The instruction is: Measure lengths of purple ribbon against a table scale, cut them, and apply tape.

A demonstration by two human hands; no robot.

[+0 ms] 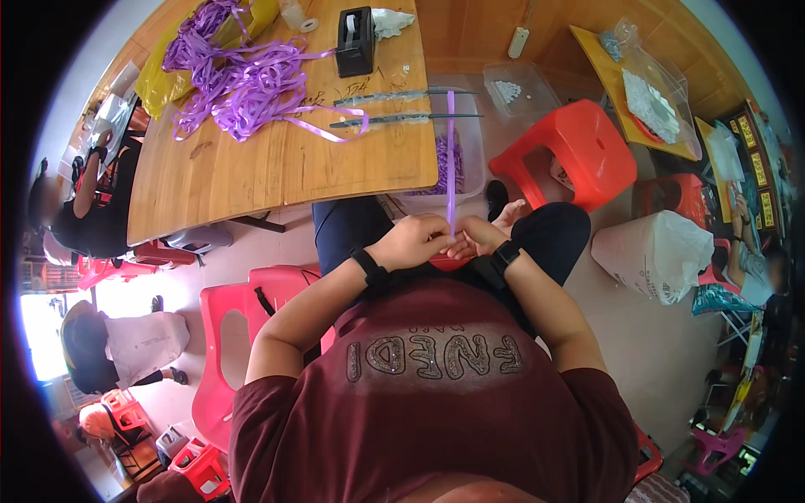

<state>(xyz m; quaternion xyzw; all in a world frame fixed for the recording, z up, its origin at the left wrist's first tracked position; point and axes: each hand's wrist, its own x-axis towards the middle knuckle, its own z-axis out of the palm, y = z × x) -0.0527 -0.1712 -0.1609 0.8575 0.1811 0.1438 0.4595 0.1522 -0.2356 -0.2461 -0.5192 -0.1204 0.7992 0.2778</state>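
Ribbon [451, 159], a thin purple strip, runs straight up from the hands toward the table [277, 159], its long axis vertical in the head view. Left hand [412, 241] and right hand [478, 237] meet in the lap, fingers curled closed, pinching the strip's lower end between them. A tangle of purple ribbon [239, 80] and a black tape dispenser [355, 40] sit on the wooden table. A red stool [570, 151] stands on the pale floor nearby.
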